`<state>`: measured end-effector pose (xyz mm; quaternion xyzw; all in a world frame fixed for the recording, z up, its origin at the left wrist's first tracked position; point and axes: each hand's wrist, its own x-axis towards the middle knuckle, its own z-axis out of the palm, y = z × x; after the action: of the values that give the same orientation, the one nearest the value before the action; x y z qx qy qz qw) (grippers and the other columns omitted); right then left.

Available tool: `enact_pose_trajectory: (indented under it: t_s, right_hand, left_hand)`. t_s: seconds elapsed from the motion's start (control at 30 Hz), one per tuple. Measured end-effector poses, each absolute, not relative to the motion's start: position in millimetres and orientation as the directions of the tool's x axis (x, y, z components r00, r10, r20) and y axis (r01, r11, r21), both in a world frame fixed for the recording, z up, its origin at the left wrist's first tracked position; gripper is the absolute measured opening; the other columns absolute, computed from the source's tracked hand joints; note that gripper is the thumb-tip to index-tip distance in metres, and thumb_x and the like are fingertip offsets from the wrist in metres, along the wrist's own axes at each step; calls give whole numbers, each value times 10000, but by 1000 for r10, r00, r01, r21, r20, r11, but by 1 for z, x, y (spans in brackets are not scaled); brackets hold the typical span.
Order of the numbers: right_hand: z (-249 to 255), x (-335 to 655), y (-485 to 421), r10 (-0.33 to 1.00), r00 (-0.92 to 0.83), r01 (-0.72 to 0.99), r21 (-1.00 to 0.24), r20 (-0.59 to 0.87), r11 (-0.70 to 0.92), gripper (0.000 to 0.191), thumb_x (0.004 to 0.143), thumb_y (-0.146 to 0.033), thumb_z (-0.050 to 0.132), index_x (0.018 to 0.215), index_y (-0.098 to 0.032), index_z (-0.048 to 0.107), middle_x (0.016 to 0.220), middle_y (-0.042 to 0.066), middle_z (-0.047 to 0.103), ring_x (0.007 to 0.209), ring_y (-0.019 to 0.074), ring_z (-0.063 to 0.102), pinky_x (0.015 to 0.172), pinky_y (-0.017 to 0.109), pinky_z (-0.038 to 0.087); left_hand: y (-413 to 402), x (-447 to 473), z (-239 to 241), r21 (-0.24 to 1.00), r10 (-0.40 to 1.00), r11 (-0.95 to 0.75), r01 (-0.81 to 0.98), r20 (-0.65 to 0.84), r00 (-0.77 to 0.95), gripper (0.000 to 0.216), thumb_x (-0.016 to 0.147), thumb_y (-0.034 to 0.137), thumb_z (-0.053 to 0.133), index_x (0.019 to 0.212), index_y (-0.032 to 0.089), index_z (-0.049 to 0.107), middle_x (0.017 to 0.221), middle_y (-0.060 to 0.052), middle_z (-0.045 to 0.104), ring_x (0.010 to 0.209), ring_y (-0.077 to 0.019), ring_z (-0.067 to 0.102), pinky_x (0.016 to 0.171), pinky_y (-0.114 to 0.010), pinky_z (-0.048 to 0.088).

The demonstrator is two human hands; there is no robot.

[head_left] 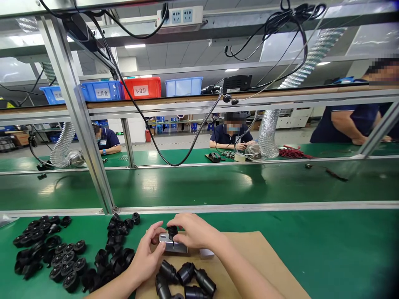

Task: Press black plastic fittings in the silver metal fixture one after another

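A silver metal block [176,247] rests on a sheet of brown cardboard [246,253] in front of me. My left hand [148,249] is curled round the block's left end, thumb at the front and fingers behind. On top of the block, my right hand [188,232] pinches a small round black plastic part [171,232] between thumb and fingers. The part's underside is hidden. Several black cylindrical plastic fittings [187,273] lie on the cardboard just below my hands. A small pale piece [206,253] shows beneath my right wrist.
Piles of black round parts [67,263] cover the green table's left side. Beyond stand a metal post [77,112] and a shelf with blue [183,87] and red [142,88] bins. A black cable [174,164] hangs ahead. Several people sit or stand across the benches.
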<state>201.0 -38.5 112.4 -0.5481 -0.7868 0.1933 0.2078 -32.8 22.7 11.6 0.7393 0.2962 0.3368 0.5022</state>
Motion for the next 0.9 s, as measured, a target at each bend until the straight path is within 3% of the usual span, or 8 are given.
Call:
enact_pose_trajectory:
  t_s: [0.07,0.17,0.27,0.37,0.53,0.67,0.8,0.9]
  right_hand:
    - [117,205,-43,948,-309,786,-539,82,303,544,876,-329,706,1418,-290,675,1326,87,751,1169,287,696,971,344,497]
    - [121,217,-52,985,-158,873,-477,-75,103,786,829,-409,766,1565,-291,520,1519,120,626,1311,317,642,1022,377,510]
    - [117,228,-56,966,24,934,-339,-257,-113,740,566,-289,913,1275,-185,730,1278,216,731,1117,441,717,844,470,566]
    - [107,235,-53,938,44,944,-293,-343,-152,571,402,-152,929,950,-170,768,1039,183,766,847,418,748,655,431,539]
    - [112,245,-50,973,-42,914,-403,-227,-55,502,588,-217,858,1072,-215,726,1057,86,757,895,298,722,679,340,500]
    - [130,239,-57,988,-146,858,-504,-47,103,471,789,-295,757,1249,-238,674,1213,71,716,1058,253,666,858,334,503]
    - [135,214,-59,959,-273,760,-594,77,264,455,793,-256,761,1238,-228,673,1187,69,700,1053,242,643,879,324,482]
    - [132,201,-58,950,-302,781,-553,73,291,440,788,-262,782,1216,-224,685,1180,78,693,1063,261,642,865,332,463]
  left_hand:
    - [23,-33,10,941,772,-325,93,207,601,592,1002,487,628,1536,273,485,1366,-130,668,1201,-307,611,1082,-463,404]
    - [23,-34,9,932,772,-345,111,215,598,574,1001,416,618,1542,273,491,1399,-137,654,1235,-311,606,1099,-472,405]
    - [20,-34,11,916,767,-366,162,199,610,623,931,257,651,1538,292,516,1445,-127,635,1324,-326,568,1158,-498,371]
    - [17,-35,14,905,757,-381,189,187,627,691,864,167,654,1531,305,537,1459,-116,632,1346,-336,554,1189,-521,359]
    - [17,-33,15,903,771,-380,202,188,608,724,828,155,683,1522,307,545,1407,-107,660,1299,-343,591,1176,-533,392]
    - [16,-33,14,896,768,-387,217,183,614,736,822,149,686,1524,316,539,1417,-102,657,1310,-343,591,1163,-535,399]
    - [15,-33,14,893,762,-401,205,201,615,727,813,144,687,1513,289,553,1430,-114,656,1327,-349,582,1152,-536,410]
    - [14,-32,17,895,764,-400,199,206,611,714,805,136,696,1493,282,578,1423,-116,667,1313,-349,592,1141,-524,427]
